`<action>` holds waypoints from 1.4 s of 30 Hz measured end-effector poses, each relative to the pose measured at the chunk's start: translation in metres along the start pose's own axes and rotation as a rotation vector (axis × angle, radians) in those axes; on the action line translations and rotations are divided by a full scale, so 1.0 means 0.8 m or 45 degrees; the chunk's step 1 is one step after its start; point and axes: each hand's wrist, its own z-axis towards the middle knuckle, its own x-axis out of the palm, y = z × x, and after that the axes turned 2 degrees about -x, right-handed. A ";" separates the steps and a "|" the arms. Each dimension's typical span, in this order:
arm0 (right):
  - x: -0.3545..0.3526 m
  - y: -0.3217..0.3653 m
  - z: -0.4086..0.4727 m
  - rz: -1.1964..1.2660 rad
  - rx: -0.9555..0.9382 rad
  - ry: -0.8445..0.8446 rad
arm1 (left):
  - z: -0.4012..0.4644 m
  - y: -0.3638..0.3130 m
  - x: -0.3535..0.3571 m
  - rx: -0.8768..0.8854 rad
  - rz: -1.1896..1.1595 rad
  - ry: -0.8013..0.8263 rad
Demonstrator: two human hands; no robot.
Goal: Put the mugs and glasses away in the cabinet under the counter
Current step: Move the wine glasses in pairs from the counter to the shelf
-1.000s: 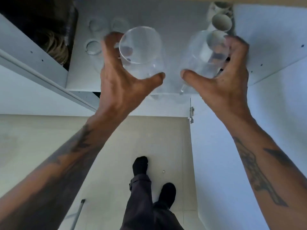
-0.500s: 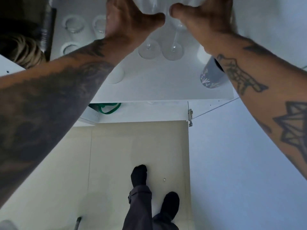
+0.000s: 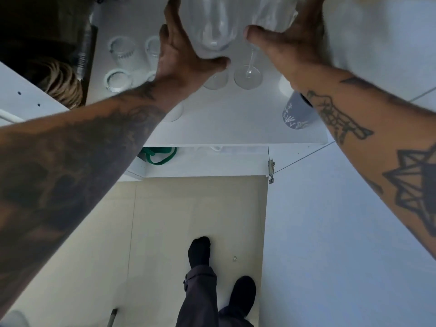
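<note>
Overhead, looking down into an open cabinet with a white shelf (image 3: 212,123). Far left: dark cabinet interior, a bundle of pale fibres at its edge. On the shelf's left part, four ribbed tumblers (image 3: 121,49) standing upright, close together. Left hand (image 3: 186,57) reaches in over the shelf, its grip closed round the bowl of a wine glass (image 3: 215,27), thumb underneath, fingers on the far side; glass foot just above or on the shelf, cannot tell which. Beside it, second wine glass (image 3: 250,72), stem and foot showing, bowl held by the right hand (image 3: 290,41), fingers wrapped, thumb pointing left. The two feet sit just beside each other. Right forearm crosses over a grey mug (image 3: 295,114) with white leaf print, near the shelf's front right. Below: green strap (image 3: 160,155) on the lower shelf, beige floor, black socks
</note>
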 end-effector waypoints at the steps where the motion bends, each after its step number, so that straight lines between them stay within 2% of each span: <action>1: -0.003 -0.003 -0.010 0.009 0.018 0.016 | -0.010 0.000 -0.006 -0.008 -0.017 0.016; 5: -0.031 0.005 -0.064 -0.051 0.116 0.041 | -0.081 0.003 -0.039 -0.085 -0.043 0.054; 7: -0.055 0.021 -0.101 0.039 0.148 0.105 | -0.125 -0.006 -0.062 -0.103 -0.033 0.104; 11: -0.114 0.052 -0.207 0.220 0.191 0.405 | -0.223 -0.040 -0.131 0.005 -0.015 0.120; 13: -0.127 0.064 -0.224 0.291 0.281 0.533 | -0.252 -0.058 -0.158 -0.047 -0.044 0.068; 14: -0.139 0.068 -0.215 0.397 0.289 0.688 | -0.250 -0.066 -0.171 -0.132 -0.175 0.055; 15: -0.152 0.075 -0.204 0.451 0.119 0.835 | -0.240 -0.074 -0.187 -0.192 -0.287 0.096; 17: -0.172 0.118 -0.164 0.680 0.182 0.727 | -0.207 -0.088 -0.230 -0.081 -0.252 0.249; 19: -0.198 0.163 -0.128 0.771 0.268 0.659 | -0.169 -0.109 -0.268 -0.003 -0.300 0.194; 21: -0.224 0.192 -0.103 0.741 0.250 0.702 | -0.124 -0.151 -0.296 0.078 -0.360 -0.151; 22: -0.233 0.208 -0.091 0.704 0.239 0.734 | -0.103 -0.170 -0.304 0.218 -0.326 -0.377; 23: -0.239 0.223 -0.078 0.676 0.192 0.702 | -0.084 -0.185 -0.309 0.396 -0.233 -0.553; 24: -0.244 0.233 -0.062 0.660 0.083 0.570 | -0.060 -0.196 -0.312 0.476 -0.221 -0.623; 26: -0.245 0.255 -0.025 0.502 -0.280 0.147 | -0.006 -0.219 -0.320 0.481 -0.332 -0.601; 27: -0.242 0.262 -0.008 0.423 -0.447 0.015 | 0.019 -0.225 -0.325 0.439 -0.349 -0.555; 28: -0.242 0.273 0.008 0.403 -0.516 -0.022 | 0.042 -0.229 -0.325 0.406 -0.346 -0.503; 30: -0.233 0.286 0.049 0.433 -0.549 -0.057 | 0.079 -0.237 -0.321 0.349 -0.342 -0.406; 34: -0.202 0.301 0.109 0.511 -0.434 0.087 | 0.119 -0.244 -0.300 0.281 -0.390 -0.222; 42: -0.171 0.292 0.118 0.521 -0.454 0.061 | 0.134 -0.239 -0.286 0.350 -0.584 -0.232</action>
